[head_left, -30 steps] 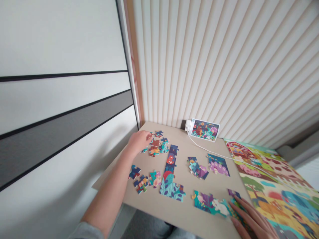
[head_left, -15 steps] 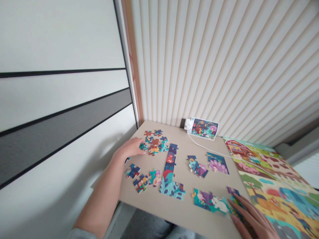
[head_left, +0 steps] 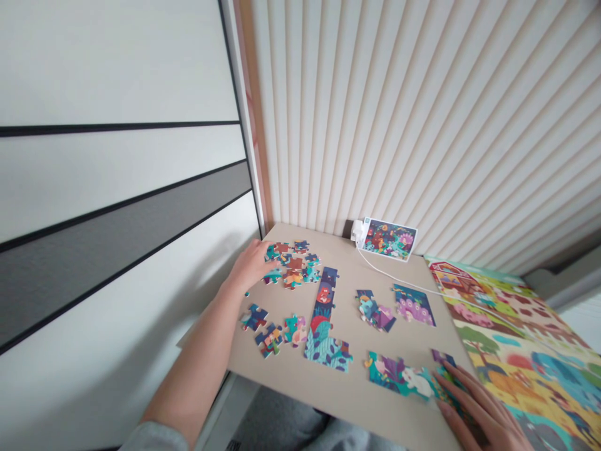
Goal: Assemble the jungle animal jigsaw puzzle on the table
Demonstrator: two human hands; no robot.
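Head view: the left hand [head_left: 251,266] reaches in from about 7 o'clock on a bare forearm, with a grey sleeve [head_left: 154,435] at the bottom edge. Its fingers lie forward and curve down against the left edge of a loose pile of jigsaw pieces [head_left: 295,266], which spreads from about 12 to 3 o'clock from the hand; whether they are clamped on a piece, I cannot tell. A small cluster of pieces [head_left: 270,332] lies at about 5 o'clock from that hand, and a long joined strip of puzzle [head_left: 323,319] stands farther off at about 4 o'clock on the beige table [head_left: 338,391]. The right hand [head_left: 483,413] sits at the lower right, its fingers apart and flat, the fingertips [head_left: 446,377] touching the end of a joined puzzle section [head_left: 399,376] at about 10 o'clock from the hand. A picture card [head_left: 389,238] stands at the table's far edge, and a farm-scene puzzle mat [head_left: 516,332] lies beside the table at 3 o'clock.
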